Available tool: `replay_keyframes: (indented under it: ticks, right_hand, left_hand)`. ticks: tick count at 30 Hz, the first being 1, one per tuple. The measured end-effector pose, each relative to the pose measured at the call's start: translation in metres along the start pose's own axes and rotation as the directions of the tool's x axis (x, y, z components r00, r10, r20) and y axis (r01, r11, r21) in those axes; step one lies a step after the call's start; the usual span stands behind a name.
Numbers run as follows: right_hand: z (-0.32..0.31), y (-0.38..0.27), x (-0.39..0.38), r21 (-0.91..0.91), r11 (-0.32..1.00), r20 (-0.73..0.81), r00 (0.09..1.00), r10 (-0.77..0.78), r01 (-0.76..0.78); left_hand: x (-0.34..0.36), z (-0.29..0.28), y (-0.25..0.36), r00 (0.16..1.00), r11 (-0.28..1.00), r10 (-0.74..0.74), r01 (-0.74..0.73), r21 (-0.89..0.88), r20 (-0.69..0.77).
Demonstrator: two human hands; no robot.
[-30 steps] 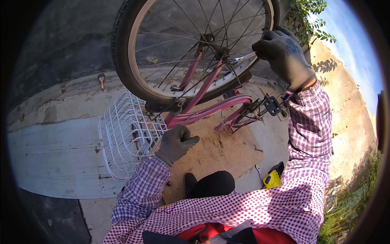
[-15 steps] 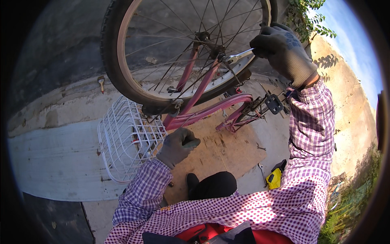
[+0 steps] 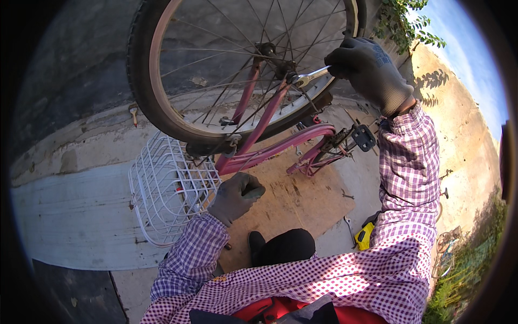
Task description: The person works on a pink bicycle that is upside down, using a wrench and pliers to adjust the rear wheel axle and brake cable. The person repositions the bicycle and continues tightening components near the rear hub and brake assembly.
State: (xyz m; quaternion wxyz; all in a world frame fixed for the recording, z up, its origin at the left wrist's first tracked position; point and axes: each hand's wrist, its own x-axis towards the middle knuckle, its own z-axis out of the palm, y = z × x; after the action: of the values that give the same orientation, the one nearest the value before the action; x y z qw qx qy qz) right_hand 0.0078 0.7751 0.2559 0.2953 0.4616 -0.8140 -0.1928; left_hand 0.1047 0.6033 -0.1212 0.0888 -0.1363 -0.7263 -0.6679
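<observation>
My right hand (image 3: 369, 73), in a grey glove, grips a silver wrench (image 3: 314, 75). The wrench's head is at the hub axle end (image 3: 292, 77) of a spoked bicycle wheel (image 3: 141, 92); whether it sits around the nut is too small to tell. The wheel stands raised in the pink fork (image 3: 267, 110) of an upside-down bicycle (image 3: 286, 141). Lower and to the left, my gloved left hand (image 3: 236, 198) hangs beside the white wire basket (image 3: 156, 186), thumb and fingers curled in. What it holds, if anything, is hidden.
A brown board (image 3: 318, 202) lies beneath the bicycle. Near my right sleeve are a yellow-and-black tool (image 3: 365, 235) and another wrench (image 3: 349, 229) on the ground. A paintbrush (image 3: 134, 114) lies by the dark wall. A black pedal (image 3: 363, 138) sticks out at right.
My right hand has shifted slightly left with the wrench, bringing its head closer to the axle end. The wheel appears a little farther left. My left hand has barely moved.
</observation>
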Motion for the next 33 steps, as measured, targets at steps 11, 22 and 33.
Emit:
replay_keyframes:
  ticks: [11, 22, 33]
  right_hand:
    - [0.087, -0.047, -0.070, 0.848, 0.343, 0.158, 0.811, 0.563, -0.404]
    - [0.155, -0.148, -0.064, 0.922, -0.384, 0.324, 0.638, 0.699, -0.048]
    - [0.146, -0.198, -0.024, 0.543, -0.793, 0.332, 0.797, 0.504, 0.275]
  left_hand:
    - [0.002, 0.001, 0.002, 0.944, 0.983, 0.171, -0.147, 0.107, -0.283]
    - [0.004, -0.009, 0.018, 0.885, 0.981, 0.163, -0.096, 0.171, -0.436]
    - [0.008, -0.015, 0.023, 0.860, 0.977, 0.192, -0.121, 0.177, -0.472]
